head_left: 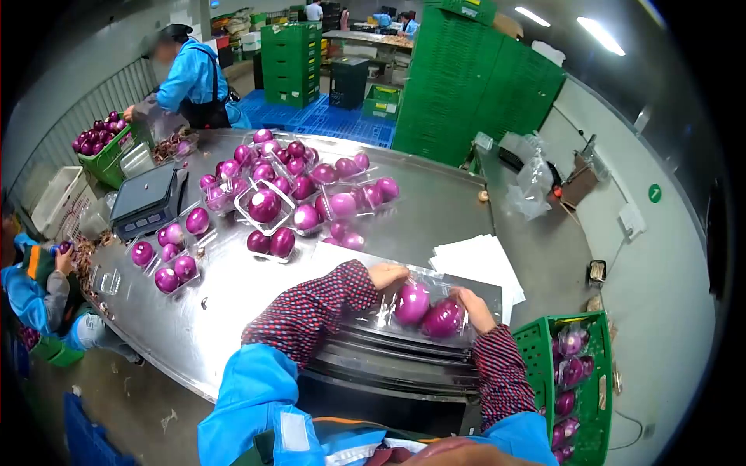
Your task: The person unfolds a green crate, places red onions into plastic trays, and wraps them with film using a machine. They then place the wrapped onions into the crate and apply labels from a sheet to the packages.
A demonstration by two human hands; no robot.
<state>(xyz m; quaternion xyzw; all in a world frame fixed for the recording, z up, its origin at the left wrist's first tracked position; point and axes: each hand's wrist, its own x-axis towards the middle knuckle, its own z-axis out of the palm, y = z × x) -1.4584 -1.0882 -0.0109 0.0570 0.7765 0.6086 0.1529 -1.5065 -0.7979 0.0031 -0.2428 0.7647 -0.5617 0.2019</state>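
Note:
Two peeled red onions (412,303) lie side by side on the wrapping machine (373,349) in front of me, with clear plastic film (381,312) around them. My left hand (388,274) is at the far left of the onions, its fingers closed on the film. On the right side, my right hand (475,309) grips the film close beside the nearer onion. Glare and the see-through film hide where its edges run. A tray under these two onions cannot be made out.
Many red onions in clear trays (265,206) cover the table's middle, near a scale (149,200). White sheets (483,268) lie beyond my right hand. A green crate (536,351) holds wrapped onions at right. Co-workers (190,78) stand at far left and a person (35,291) sits left.

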